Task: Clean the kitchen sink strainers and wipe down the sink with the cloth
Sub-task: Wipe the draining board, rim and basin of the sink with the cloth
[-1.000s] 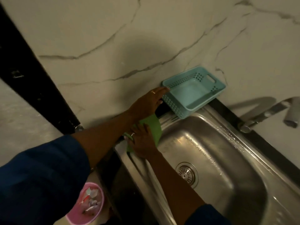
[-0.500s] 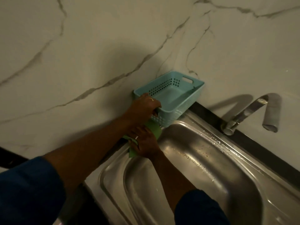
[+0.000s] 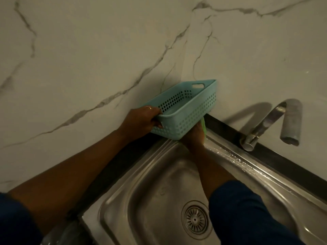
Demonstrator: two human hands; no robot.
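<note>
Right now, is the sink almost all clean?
Not quite. The round metal strainer sits in its drain and looks free of scraps. In hand: the left hand holds the light blue plastic basket tilted up while the right hand presses the green cloth on the corner rim of the steel sink beneath. Left: water drops along the back rim.

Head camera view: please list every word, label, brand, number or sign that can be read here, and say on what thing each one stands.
There is no readable text in this view.
The blue basket has only rows of holes and no label.
The sink and strainer are bare metal, and no brand mark shows.
The faucet shows no marking.
The marble wall has only grey veins.
</note>
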